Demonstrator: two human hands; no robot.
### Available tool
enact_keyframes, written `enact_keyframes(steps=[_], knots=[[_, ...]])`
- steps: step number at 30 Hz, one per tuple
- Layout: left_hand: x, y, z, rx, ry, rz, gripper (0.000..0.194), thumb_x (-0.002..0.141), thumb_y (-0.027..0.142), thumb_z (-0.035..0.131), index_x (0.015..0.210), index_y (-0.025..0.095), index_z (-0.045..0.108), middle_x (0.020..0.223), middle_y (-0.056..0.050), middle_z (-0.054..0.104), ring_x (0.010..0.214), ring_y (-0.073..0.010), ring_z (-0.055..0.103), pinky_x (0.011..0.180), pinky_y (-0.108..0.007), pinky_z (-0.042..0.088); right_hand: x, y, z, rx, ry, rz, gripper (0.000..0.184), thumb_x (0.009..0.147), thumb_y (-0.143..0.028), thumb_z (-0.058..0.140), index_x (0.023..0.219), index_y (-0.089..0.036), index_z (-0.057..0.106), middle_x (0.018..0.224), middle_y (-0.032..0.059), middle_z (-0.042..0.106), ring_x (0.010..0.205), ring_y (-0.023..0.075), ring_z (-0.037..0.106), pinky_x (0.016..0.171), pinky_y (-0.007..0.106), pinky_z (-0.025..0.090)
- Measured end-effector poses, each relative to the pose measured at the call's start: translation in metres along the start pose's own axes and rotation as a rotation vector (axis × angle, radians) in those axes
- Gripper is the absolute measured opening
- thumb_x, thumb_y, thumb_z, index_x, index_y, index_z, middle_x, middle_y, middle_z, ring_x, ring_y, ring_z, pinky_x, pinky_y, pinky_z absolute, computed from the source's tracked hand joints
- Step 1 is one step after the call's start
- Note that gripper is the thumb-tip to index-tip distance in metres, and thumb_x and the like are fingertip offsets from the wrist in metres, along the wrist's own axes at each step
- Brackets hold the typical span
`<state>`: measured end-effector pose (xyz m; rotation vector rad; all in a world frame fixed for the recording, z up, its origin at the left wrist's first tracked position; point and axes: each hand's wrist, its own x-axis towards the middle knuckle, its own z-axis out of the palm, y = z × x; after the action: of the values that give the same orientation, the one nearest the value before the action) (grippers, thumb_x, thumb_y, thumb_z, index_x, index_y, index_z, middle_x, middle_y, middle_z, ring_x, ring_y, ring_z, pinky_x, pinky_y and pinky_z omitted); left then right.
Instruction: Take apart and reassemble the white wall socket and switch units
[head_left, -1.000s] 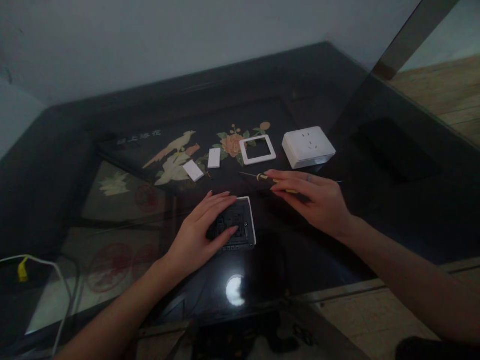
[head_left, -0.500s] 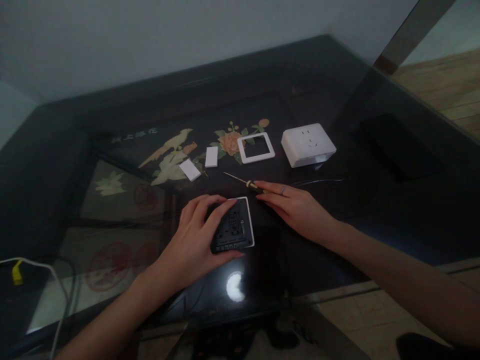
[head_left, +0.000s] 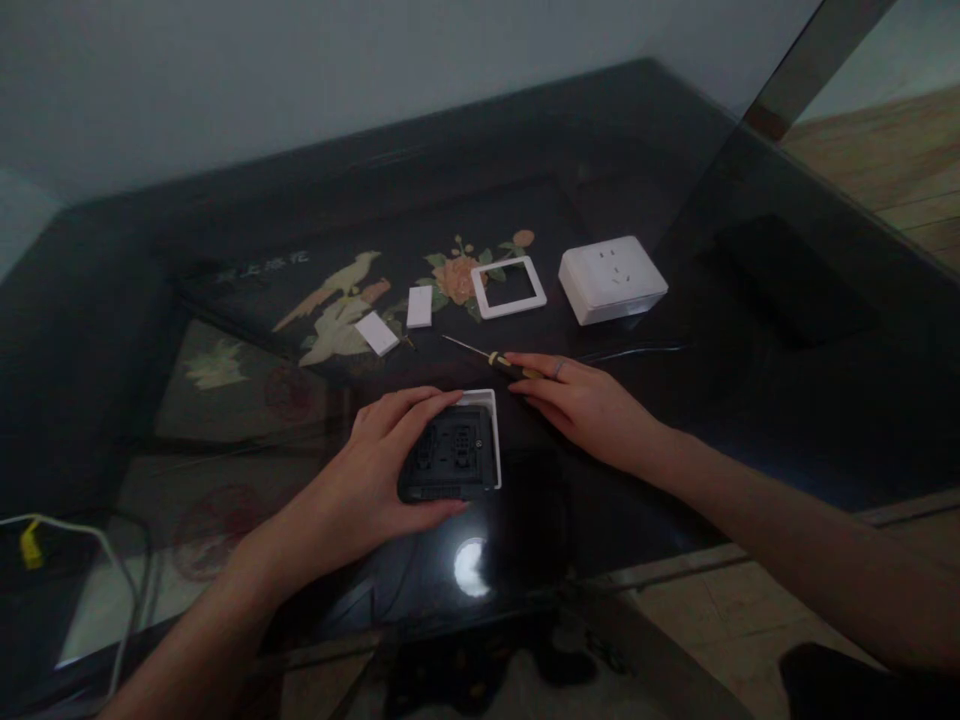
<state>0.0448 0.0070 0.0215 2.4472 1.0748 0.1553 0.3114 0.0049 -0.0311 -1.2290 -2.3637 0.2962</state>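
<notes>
My left hand grips a black switch module by its far and near edges, thumb on the near side. The module sits tilted over a white box, whose rim shows at the far and right sides. The rest of the box is hidden beneath the module and hand. In my right hand is a screwdriver, its handle between thumb and fingers and its thin shaft pointing left, above the table just past the module.
Beyond the hands lie two white switch rockers, a small screw and a white square frame. A white socket on its box stands to the right. A white cable with a yellow tag runs at left.
My left hand has shifted its grip to the module's edges and raised it out of line with the white box. The right hand has moved left with the screwdriver.
</notes>
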Motion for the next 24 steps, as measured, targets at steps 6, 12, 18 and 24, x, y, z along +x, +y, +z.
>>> enact_keyframes(steps=[6, 12, 18, 24], knots=[[0.001, 0.003, 0.001, 0.138, 0.006, 0.111, 0.070, 0.083, 0.044, 0.069, 0.140, 0.019, 0.039, 0.135, -0.016, 0.050, 0.124, -0.0328, 0.048, 0.107, -0.051, 0.037, 0.000, 0.001, 0.002, -0.003, -0.007, -0.002, 0.026, 0.090, -0.007, 0.054, 0.111, -0.012, 0.068, 0.137, 0.0157, 0.059, 0.123, 0.0254, 0.060, 0.102, 0.044, 0.052], [0.000, 0.003, 0.001, 0.193, 0.024, 0.152, 0.063, 0.087, 0.041, 0.064, 0.141, 0.019, 0.040, 0.139, -0.016, 0.049, 0.125, -0.0339, 0.049, 0.105, -0.053, 0.037, -0.001, 0.002, 0.003, -0.014, -0.021, 0.000, 0.027, 0.089, -0.008, 0.055, 0.113, -0.014, 0.067, 0.139, 0.0158, 0.058, 0.124, 0.0262, 0.058, 0.102, 0.047, 0.052], [-0.007, -0.007, -0.017, -0.040, 0.107, 0.091, 0.066, 0.089, 0.044, 0.062, 0.146, 0.030, 0.033, 0.149, -0.009, 0.041, 0.134, -0.0324, 0.040, 0.111, -0.049, 0.035, 0.000, -0.002, -0.004, -0.052, -0.018, -0.024, 0.027, 0.090, -0.011, 0.056, 0.115, -0.012, 0.066, 0.137, 0.0177, 0.057, 0.128, 0.0292, 0.053, 0.103, 0.048, 0.050], [-0.013, -0.027, -0.022, -0.193, 0.304, -0.055, 0.057, 0.091, 0.044, 0.057, 0.143, 0.030, 0.039, 0.142, -0.008, 0.049, 0.131, -0.0328, 0.046, 0.112, -0.050, 0.036, 0.008, -0.013, -0.007, -0.082, -0.007, -0.166, 0.039, 0.093, -0.013, 0.054, 0.131, -0.019, 0.056, 0.136, 0.0114, 0.059, 0.126, 0.0247, 0.055, 0.110, 0.051, 0.042]])
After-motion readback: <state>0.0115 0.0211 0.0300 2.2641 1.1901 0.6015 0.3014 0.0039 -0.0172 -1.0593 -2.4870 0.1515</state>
